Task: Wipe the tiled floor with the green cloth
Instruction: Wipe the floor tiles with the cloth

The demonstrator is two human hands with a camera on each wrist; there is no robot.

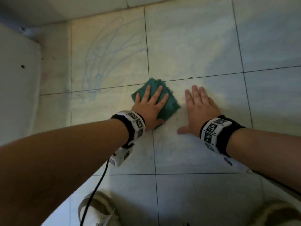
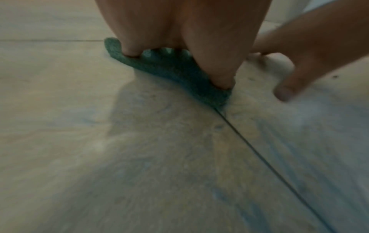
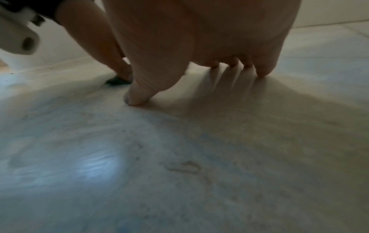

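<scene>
1. Two bare hands lie flat on the pale, marbled tiled floor (image 1: 187, 46) with its thin dark grout lines.
2. The left hand (image 1: 150, 106) presses down on the folded dark green terry cloth (image 1: 169, 101), fingers straight and slightly spread across its top, thumb at the cloth's near corner.
3. The left wrist view shows the same left hand (image 2: 179, 31) from behind, the green cloth (image 2: 171, 69) flattened between the fingertips and the floor (image 2: 139, 157), its near corner touching a grout line.
4. The green cloth covers a crossing of grout lines near the middle of the floor, its far corner just past the crosswise line.
5. The right hand (image 1: 199, 110) rests palm down on bare tile just beside the cloth, apart from it, holding nothing; its fingers are straight and close together, its thumb stretched out to the side.
6. In the right wrist view, the right hand (image 3: 199, 39) has its thumb tip and fingertips touching the floor (image 3: 179, 157).
7. Faint blue scribbled lines (image 1: 101, 54) mark the tile beyond and left of the cloth.
8. Both wrists carry black bands with white blocks of black-and-white square marker patterns (image 1: 137, 123); no readable writing or brand shows.
9. A black cable (image 1: 97, 185) trails from the left wrist toward the near edge of the floor.
</scene>
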